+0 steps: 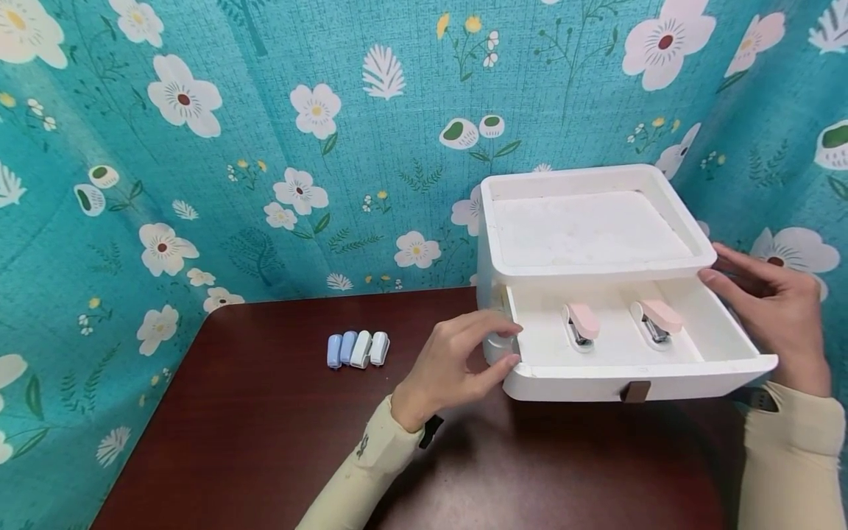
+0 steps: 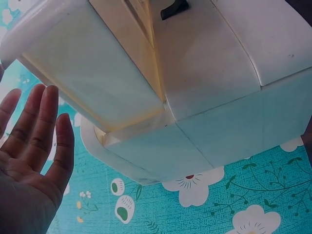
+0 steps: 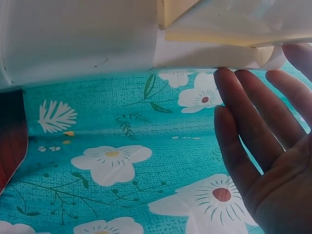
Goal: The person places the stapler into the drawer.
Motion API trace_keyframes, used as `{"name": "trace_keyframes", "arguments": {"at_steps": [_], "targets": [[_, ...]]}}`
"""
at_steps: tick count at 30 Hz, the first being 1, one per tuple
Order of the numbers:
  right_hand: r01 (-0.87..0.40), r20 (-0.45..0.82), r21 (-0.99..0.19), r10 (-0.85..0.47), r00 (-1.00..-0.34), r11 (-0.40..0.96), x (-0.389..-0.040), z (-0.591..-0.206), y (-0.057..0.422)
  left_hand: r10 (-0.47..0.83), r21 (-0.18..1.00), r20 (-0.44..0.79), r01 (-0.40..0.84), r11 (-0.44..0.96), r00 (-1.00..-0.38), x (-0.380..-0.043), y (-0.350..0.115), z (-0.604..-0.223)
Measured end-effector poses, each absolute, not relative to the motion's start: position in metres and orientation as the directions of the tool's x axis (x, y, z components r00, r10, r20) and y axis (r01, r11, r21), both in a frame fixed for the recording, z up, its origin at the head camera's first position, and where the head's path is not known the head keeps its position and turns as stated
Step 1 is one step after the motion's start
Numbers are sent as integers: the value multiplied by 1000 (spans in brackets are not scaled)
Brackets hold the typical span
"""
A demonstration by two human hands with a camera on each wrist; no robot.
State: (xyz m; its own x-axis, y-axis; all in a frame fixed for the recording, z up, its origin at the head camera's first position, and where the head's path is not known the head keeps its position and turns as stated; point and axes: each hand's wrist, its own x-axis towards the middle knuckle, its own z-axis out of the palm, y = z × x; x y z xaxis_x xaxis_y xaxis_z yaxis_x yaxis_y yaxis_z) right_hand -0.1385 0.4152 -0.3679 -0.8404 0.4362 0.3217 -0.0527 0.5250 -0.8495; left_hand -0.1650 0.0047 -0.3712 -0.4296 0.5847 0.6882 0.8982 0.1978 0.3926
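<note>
A white desktop drawer box stands on the table with its upper drawer pulled out. Inside lie two small staplers with pink tops, one on the left and another on the right. My left hand is at the drawer's left front corner, thumb and fingertips close against it; its fingers look nearly straight in the left wrist view. At the box's right side is my right hand, thumb by the top rim. The right wrist view shows its fingers extended along the box.
Two blue mini staplers and two whitish ones sit in a row on the dark red table, left of the box. A teal flowered cloth hangs behind and at both sides. The drawer front carries a brown tab.
</note>
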Motion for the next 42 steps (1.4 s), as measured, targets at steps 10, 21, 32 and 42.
{"name": "trace_keyframes", "arguments": {"at_steps": [10, 21, 32, 42], "targets": [[-98, 370, -823, 397, -840, 559, -135, -365, 415, 579, 405, 694, 897, 178, -428, -161, 3, -373], [-97, 374, -791, 352, -858, 604, -125, -362, 419, 576, 390, 703, 903, 180, -418, -158, 3, -374], [-67, 364, -733, 307, -879, 677, -115, -363, 424, 578, 384, 700, 903, 191, -420, -154, 0, -376], [16, 308, -620, 262, -914, 785, -98, -360, 434, 585, 368, 700, 909, 197, -410, -152, 0, -376]]}}
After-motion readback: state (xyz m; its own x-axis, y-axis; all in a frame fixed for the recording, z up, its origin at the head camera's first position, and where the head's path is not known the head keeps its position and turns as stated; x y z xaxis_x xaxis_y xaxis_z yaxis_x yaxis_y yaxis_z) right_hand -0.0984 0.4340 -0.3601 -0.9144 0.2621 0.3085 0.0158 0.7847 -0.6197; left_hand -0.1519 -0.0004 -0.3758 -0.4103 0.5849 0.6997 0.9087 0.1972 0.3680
